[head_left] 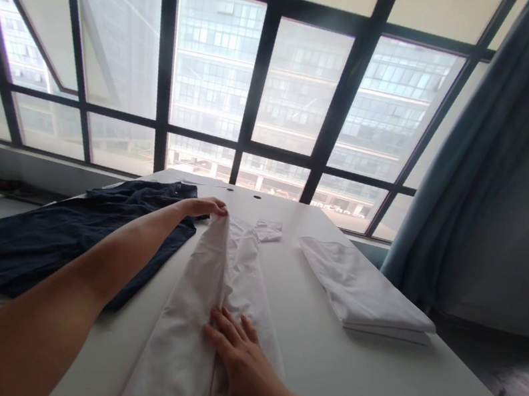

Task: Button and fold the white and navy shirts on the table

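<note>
A long white garment [186, 320] lies lengthwise on the white table in front of me; whether it is a shirt or trousers I cannot tell. My left hand [205, 206] reaches to its far end and pinches the edge, lifting that corner a little. Nearer to me, my right hand [237, 362] rests on the cloth with its fingers spread, beside the lengthwise fold. A small crumpled part of white cloth [268, 230] shows at the far right end of the garment.
A dark blue garment [62, 225] is spread on the left of the table [307, 367], under my left forearm. On the right lies a folded white garment [366, 286]. Tall windows [211, 61] stand behind, and a blue-grey curtain [475, 152] hangs at the right.
</note>
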Demonstrator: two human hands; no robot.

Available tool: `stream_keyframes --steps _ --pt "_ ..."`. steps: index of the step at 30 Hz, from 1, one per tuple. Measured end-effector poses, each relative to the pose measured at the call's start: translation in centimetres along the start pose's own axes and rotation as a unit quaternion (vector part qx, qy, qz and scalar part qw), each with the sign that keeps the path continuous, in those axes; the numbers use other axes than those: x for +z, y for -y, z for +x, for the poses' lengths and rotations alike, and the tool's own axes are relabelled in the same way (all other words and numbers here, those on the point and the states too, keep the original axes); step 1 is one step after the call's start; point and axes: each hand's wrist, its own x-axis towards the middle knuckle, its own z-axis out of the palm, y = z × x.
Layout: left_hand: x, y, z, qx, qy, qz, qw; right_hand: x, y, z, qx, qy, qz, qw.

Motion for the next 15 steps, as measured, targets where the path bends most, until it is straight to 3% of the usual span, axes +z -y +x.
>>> stream_keyframes --steps 3,5,11,15 --pt "0.9 -0.2 -0.3 -0.028 0.064 -0.004 0.998 0.0 0.1 -0.1 -0.003 -0.002 0.003 1.000" --pt "1.4 -0.2 -0.5 -0.050 0.076 0.015 0.996 -0.1 0.2 -0.2 -0.008 0.004 0.002 1.000" --pt "3.1 -0.5 -1.5 -0.084 0.052 0.098 0.990 -0.8 1.1 -0.2 -0.051 0.013 0.009 0.999" --pt "3.6 -0.6 -2.9 -0.081 0.041 0.127 0.988 -0.1 1.0 -0.3 -0.078 -0.025 0.007 0.997"
